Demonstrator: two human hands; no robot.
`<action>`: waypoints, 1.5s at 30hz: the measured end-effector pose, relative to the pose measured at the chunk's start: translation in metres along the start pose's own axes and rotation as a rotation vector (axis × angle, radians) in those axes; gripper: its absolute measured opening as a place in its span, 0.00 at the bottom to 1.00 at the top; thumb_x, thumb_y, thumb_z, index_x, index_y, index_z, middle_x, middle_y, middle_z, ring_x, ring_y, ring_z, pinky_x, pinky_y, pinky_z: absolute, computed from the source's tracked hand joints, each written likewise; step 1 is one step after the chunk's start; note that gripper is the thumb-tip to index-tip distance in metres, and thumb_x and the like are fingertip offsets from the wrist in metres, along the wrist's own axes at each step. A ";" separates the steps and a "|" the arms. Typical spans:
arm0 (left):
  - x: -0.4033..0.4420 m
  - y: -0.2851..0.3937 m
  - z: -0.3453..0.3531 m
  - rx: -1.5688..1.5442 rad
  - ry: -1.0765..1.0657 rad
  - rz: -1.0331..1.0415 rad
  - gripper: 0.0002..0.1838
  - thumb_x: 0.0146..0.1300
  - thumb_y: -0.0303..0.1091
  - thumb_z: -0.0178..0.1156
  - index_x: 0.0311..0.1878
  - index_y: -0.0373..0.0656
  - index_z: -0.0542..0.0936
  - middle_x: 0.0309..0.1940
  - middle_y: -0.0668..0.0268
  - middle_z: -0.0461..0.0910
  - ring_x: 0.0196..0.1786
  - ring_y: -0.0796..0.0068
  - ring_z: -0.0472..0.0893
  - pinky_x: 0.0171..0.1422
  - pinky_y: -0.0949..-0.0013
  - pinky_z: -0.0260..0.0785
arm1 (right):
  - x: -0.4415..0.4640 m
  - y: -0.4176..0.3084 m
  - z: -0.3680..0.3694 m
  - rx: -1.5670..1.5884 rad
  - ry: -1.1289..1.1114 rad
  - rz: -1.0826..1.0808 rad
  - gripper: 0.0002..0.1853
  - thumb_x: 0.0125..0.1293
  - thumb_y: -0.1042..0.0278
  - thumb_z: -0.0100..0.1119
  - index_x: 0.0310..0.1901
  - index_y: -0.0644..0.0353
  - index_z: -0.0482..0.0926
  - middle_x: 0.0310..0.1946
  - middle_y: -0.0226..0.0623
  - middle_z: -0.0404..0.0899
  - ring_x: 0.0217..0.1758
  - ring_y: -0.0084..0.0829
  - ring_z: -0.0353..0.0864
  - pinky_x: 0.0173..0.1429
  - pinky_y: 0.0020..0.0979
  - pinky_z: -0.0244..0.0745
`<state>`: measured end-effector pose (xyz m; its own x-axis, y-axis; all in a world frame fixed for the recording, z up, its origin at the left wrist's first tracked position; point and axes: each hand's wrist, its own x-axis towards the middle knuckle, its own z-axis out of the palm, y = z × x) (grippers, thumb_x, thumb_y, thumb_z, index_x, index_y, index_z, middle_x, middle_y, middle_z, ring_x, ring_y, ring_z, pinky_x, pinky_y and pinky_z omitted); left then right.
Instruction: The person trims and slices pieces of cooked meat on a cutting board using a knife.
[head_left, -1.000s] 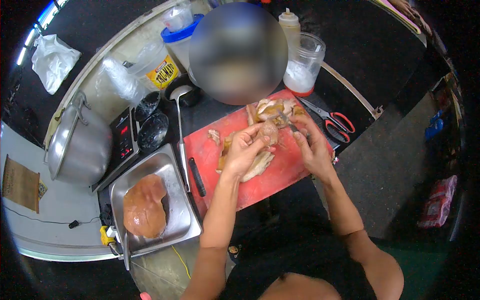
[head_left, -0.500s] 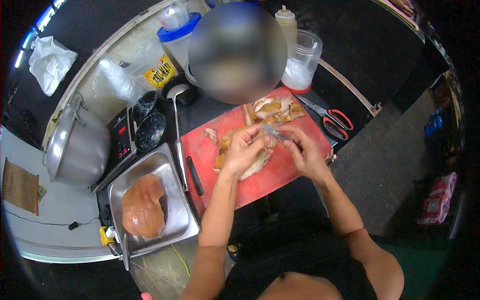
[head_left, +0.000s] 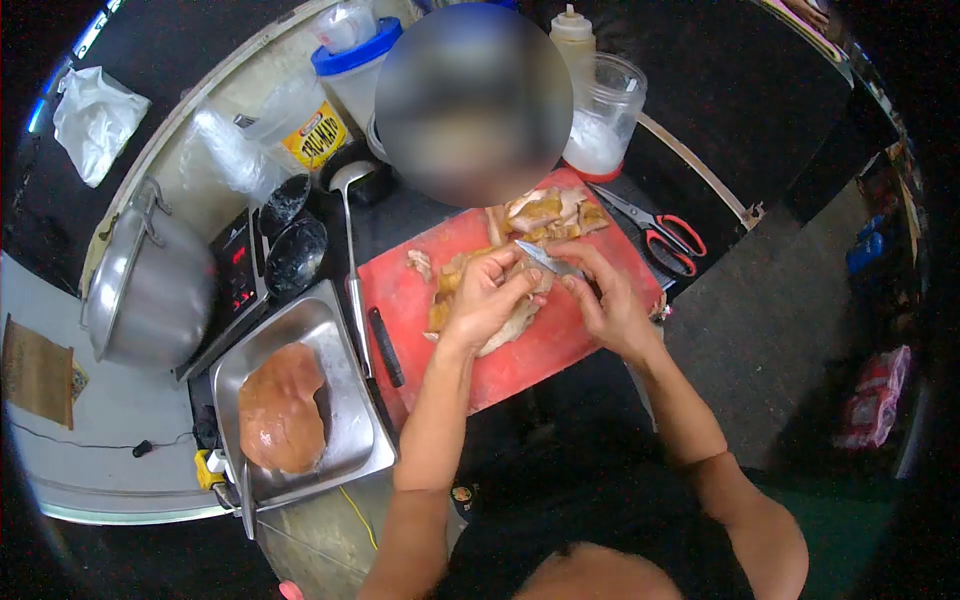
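Above the middle of the red cutting board (head_left: 560,360), a small piece of meat (head_left: 541,283) is pinched by the left hand (head_left: 485,305), its grip nearly closed, thumb against fingers. A knife (head_left: 540,258) is held by the right hand (head_left: 620,318), its fingers closed around the handle end, with the blade angled across the piece. The piece is apparently held up off the board so that it can be steadied and turned against the edge. It looks pale brown and soft, though it is partly hidden by fingers. Golden-skinned, pale-fleshed chunks (head_left: 550,213) are gathered at the board's far side, seemingly kept out of the hands' way. Scissors (head_left: 655,226) are laid beside the board's right edge, probably within easy reach.
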<state>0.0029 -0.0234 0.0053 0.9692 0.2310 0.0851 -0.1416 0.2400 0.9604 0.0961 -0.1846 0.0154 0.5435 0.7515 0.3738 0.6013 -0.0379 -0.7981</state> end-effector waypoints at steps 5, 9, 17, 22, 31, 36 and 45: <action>0.001 0.001 0.002 -0.083 0.041 -0.045 0.11 0.65 0.24 0.56 0.50 0.35 0.77 0.37 0.68 0.80 0.35 0.84 0.78 0.38 0.77 0.74 | 0.002 0.004 -0.005 0.207 0.199 -0.009 0.17 0.67 0.80 0.48 0.57 0.62 0.70 0.49 0.41 0.80 0.54 0.31 0.80 0.56 0.32 0.73; 0.002 -0.002 -0.001 -0.094 -0.001 -0.028 0.12 0.65 0.24 0.55 0.51 0.34 0.77 0.37 0.68 0.80 0.36 0.84 0.78 0.38 0.77 0.74 | -0.003 -0.002 -0.003 0.300 0.072 0.034 0.19 0.67 0.80 0.48 0.60 0.62 0.67 0.51 0.40 0.78 0.55 0.31 0.78 0.58 0.32 0.71; -0.002 0.002 0.005 0.023 0.061 0.040 0.13 0.63 0.23 0.58 0.51 0.34 0.77 0.38 0.68 0.81 0.37 0.84 0.78 0.40 0.78 0.73 | -0.001 -0.003 0.005 0.071 0.013 -0.095 0.19 0.65 0.79 0.50 0.58 0.59 0.69 0.44 0.41 0.80 0.51 0.36 0.82 0.54 0.36 0.75; 0.000 -0.001 0.003 0.096 0.067 0.011 0.14 0.63 0.23 0.58 0.53 0.34 0.77 0.39 0.68 0.81 0.37 0.84 0.78 0.40 0.78 0.74 | 0.001 0.007 0.001 -0.050 0.128 -0.026 0.17 0.64 0.80 0.51 0.55 0.59 0.73 0.37 0.39 0.80 0.40 0.29 0.83 0.44 0.33 0.76; 0.000 0.002 0.002 -0.020 0.022 -0.021 0.13 0.65 0.25 0.57 0.52 0.34 0.78 0.39 0.68 0.81 0.37 0.83 0.78 0.41 0.78 0.74 | 0.000 -0.003 -0.009 0.290 -0.001 0.041 0.19 0.70 0.73 0.49 0.61 0.63 0.66 0.59 0.36 0.68 0.64 0.27 0.68 0.65 0.28 0.63; -0.002 0.003 0.002 -0.054 0.007 -0.016 0.12 0.65 0.26 0.57 0.50 0.34 0.78 0.39 0.67 0.81 0.37 0.82 0.79 0.41 0.77 0.74 | -0.004 -0.003 -0.002 0.475 -0.048 0.186 0.17 0.70 0.71 0.49 0.59 0.62 0.68 0.57 0.34 0.71 0.62 0.26 0.68 0.65 0.31 0.63; 0.002 -0.001 0.002 -0.111 0.020 -0.013 0.16 0.64 0.25 0.56 0.54 0.33 0.75 0.41 0.63 0.81 0.39 0.79 0.81 0.44 0.72 0.78 | -0.002 0.002 -0.013 0.453 0.085 0.179 0.15 0.69 0.75 0.48 0.57 0.63 0.70 0.55 0.34 0.72 0.60 0.25 0.68 0.64 0.27 0.62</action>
<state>0.0051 -0.0256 0.0049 0.9672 0.2453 0.0668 -0.1517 0.3462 0.9258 0.1040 -0.1942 0.0193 0.6725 0.7021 0.2343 0.1890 0.1431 -0.9715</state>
